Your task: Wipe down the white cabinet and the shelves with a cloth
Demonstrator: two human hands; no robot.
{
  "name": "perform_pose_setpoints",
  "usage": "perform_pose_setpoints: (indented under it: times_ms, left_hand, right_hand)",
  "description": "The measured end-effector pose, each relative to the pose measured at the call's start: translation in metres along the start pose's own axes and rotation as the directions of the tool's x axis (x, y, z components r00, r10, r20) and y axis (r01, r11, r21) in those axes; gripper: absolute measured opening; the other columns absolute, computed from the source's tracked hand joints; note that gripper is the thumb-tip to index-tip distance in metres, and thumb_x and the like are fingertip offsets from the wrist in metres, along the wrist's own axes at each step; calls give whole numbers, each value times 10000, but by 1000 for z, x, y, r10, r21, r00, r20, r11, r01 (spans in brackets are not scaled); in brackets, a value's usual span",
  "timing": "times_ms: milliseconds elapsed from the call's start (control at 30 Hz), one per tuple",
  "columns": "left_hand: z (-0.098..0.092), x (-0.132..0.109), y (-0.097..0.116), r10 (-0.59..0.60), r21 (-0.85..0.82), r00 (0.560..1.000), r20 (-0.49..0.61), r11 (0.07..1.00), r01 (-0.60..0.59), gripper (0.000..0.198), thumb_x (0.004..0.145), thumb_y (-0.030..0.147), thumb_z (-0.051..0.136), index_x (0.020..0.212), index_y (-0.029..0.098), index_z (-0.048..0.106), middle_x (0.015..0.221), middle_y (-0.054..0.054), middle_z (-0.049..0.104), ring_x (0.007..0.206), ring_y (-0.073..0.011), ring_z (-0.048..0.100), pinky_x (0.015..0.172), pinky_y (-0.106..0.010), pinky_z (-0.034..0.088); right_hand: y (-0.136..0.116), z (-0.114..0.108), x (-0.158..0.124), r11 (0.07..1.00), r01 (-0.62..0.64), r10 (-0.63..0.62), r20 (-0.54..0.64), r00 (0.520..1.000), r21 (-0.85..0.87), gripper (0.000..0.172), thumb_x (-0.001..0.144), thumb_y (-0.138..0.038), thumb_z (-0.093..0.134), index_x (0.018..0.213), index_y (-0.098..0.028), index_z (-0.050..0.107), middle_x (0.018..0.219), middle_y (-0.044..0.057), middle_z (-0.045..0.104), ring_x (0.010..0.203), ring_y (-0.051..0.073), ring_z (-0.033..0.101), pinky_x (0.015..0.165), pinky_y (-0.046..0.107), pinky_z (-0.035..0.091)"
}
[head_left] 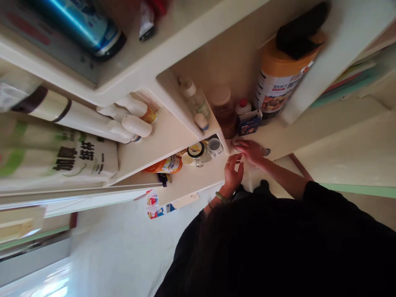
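My left hand (233, 171), with a ring and a pale green bangle at the wrist, is beside the shelf's front edge; its fingers are apart and nothing shows in them. My right hand (251, 152) reaches onto the shelf (280, 142), its fingers over something whitish and too small to make out. Just behind it are a dark blue box (249, 123), a white bottle with a red cap (243, 106) and a brown jar (227, 117). A white mug (214, 147) and a glass jar with a yellow lid (197, 150) stand left of my hands.
A large orange-topped canister (278, 78) stands behind on the right. Small bottles (196, 99) stand by the divider. To the left are white bottles (137, 126), a paper-cup pack (77, 159) and an orange container (170, 165). The pale floor (117, 243) lies below.
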State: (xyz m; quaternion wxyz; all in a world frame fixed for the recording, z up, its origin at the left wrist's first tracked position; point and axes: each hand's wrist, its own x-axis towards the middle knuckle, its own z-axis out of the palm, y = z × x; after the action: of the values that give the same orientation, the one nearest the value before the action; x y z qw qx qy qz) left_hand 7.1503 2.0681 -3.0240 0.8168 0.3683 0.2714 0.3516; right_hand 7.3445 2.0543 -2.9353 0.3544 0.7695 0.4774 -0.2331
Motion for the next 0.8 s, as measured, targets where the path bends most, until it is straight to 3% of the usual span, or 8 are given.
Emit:
perform_pose_setpoints:
  times_ms: [100,167,267,333,433,533,667,800]
  left_hand:
    - [23,21,-11,-29,57,999,-17,998,30,505,1127,281,661,1628,217,648,1542,-221,757,1374,-321,797,1072,-499,754]
    - [39,41,-16,-67,138,996,-58,988,74,652,1092,271,713,1722,201,561,1672,-257,684,1534,-368,718,1197,-576,706]
    - [63,79,-13,-60,254,992,-114,963,88,820,1063,240,748,1822,195,442,1864,-275,517,1763,-403,514,1426,-669,507]
    - [78,107,-6,-24,311,992,-122,949,62,849,1066,216,736,1848,198,409,1943,-267,413,1839,-404,399,1497,-691,387]
    - [93,142,5,-25,385,989,-144,919,79,813,1076,178,705,1843,206,439,1971,-249,374,1874,-408,324,1514,-708,334]
    - [99,158,9,-72,434,976,-206,887,157,782,1071,157,713,1822,202,499,1896,-258,480,1821,-439,404,1500,-719,345]
    - [100,154,12,-117,449,955,-273,862,234,770,1053,156,772,1791,223,564,1690,-252,628,1655,-442,575,1460,-702,413]
    - [102,141,16,-161,461,937,-309,837,296,651,1000,125,850,1627,218,697,1691,-242,600,1596,-429,622,1402,-664,503]
  right_hand:
    - [68,-29,-29,997,-73,72,-51,996,-24,579,1070,-150,576,1588,-260,809,1755,110,697,1531,343,627,1320,556,507]
    - [112,-50,-49,991,-130,126,-86,988,-43,565,1063,-176,571,1569,-219,819,1725,162,708,1502,382,643,1291,597,525]
    - [162,-72,-68,981,-176,164,-133,977,-83,564,1071,-230,550,1562,-201,827,1723,198,698,1485,409,666,1269,604,541]
    - [183,-78,-73,981,-155,139,-139,980,-118,565,1089,-271,530,1567,-224,826,1735,186,689,1476,399,680,1257,582,557]
    - [197,-79,-74,983,-97,76,-135,988,-154,551,1128,-342,498,1561,-257,827,1721,170,700,1428,394,703,1214,565,584]
    - [202,-81,-74,987,-39,20,-122,992,-153,559,1152,-377,473,1567,-236,819,1697,196,705,1399,411,705,1188,566,586]
    - [206,-86,-75,991,47,-58,-85,995,-123,574,1135,-389,502,1600,-218,791,1703,225,681,1411,445,679,1195,600,574]
    - [209,-90,-76,992,96,-102,-75,992,-87,597,1130,-391,523,1671,-265,741,1746,215,647,1498,464,643,1236,637,559]
